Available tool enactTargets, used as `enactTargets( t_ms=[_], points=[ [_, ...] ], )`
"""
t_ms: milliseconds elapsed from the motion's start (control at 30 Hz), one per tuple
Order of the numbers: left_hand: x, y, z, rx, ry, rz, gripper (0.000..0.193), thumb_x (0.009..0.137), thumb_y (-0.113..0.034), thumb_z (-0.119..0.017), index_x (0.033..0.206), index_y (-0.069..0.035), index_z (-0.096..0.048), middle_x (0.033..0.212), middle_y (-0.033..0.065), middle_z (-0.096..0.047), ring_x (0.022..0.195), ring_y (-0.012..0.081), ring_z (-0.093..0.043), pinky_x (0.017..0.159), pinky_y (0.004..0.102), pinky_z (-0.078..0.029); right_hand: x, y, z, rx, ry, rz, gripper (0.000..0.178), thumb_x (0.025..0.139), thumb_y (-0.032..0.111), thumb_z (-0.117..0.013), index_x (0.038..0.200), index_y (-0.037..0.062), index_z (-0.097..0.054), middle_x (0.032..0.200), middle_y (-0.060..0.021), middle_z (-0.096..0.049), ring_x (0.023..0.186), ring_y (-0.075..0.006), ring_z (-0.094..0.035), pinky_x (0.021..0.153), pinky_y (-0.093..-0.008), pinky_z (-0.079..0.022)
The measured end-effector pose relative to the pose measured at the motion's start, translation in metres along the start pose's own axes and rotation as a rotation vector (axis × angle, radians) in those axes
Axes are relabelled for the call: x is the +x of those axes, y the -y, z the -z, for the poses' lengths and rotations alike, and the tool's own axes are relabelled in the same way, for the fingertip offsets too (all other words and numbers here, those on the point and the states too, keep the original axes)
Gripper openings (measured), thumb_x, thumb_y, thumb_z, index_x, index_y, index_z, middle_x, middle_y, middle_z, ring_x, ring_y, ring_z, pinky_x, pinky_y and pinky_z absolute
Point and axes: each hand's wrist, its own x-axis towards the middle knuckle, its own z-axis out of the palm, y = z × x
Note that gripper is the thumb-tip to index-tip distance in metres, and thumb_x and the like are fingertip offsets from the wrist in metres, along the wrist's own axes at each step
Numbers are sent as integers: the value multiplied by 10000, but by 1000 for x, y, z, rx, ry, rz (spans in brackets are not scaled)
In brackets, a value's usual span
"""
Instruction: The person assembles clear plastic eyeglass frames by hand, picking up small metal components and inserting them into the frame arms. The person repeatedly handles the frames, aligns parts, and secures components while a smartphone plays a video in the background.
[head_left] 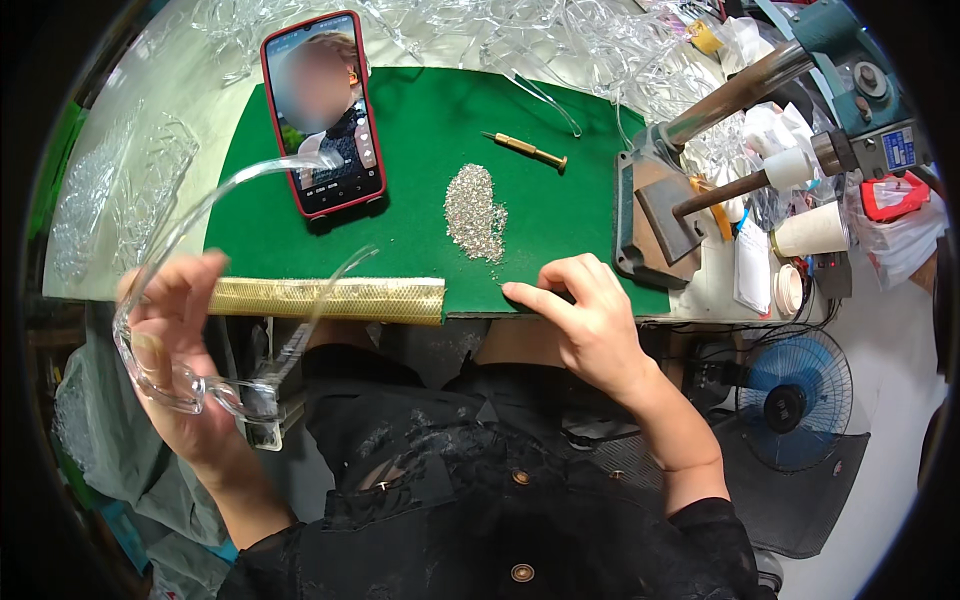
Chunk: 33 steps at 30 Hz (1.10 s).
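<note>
My left hand (172,345) is closed around a clear plastic eyeglass frame (200,392), held up left of the mat with its temples pointing away from me. One temple crosses in front of the phone. My right hand (590,315) rests at the mat's near edge, fingers bent together and one fingertip touching the green mat (400,150). Any tiny piece at that fingertip is too small to name. Just beyond it lies a pile of tiny silvery metal pieces (470,212), which look like small screws. A brass-coloured screwdriver (525,151) lies farther back.
A phone in a red case (325,120) leans on the mat. A gold textured strip (330,299) lines the near edge. At right stands a bench press (665,215), by a paper cup (812,230). Clear frames (440,30) are heaped behind. A blue fan (795,398) stands below.
</note>
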Motion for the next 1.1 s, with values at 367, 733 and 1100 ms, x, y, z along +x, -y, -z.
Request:
enactTargets(
  t_ms=[367,733,1100],
  points=[
    [-11,-27,-38,-674,375,339,194,866,-153,-636,846,-77,-459,681,101,-527,740,264,-573,944,559,-495,17,-11,4,302,8,-171,162,744,-26,-714,891,11,-657,797,-78,-576,758,-231,-557,656,-314,-454],
    [-12,-6,-50,236,429,-230,170,900,-109,-608,998,30,-600,835,155,-659,804,256,-629,743,353,-507,33,-16,-1,340,128,-116,154,733,-1,-731,817,13,-603,761,-74,-527,720,-230,-558,609,-328,-442],
    [-12,2,-49,239,375,-229,134,855,-26,-633,965,51,-637,854,154,-687,794,269,-658,723,331,-510,33,-8,-8,149,31,-58,132,765,21,-661,774,25,-529,759,-90,-493,714,-277,-522,620,-367,-433]
  ],
)
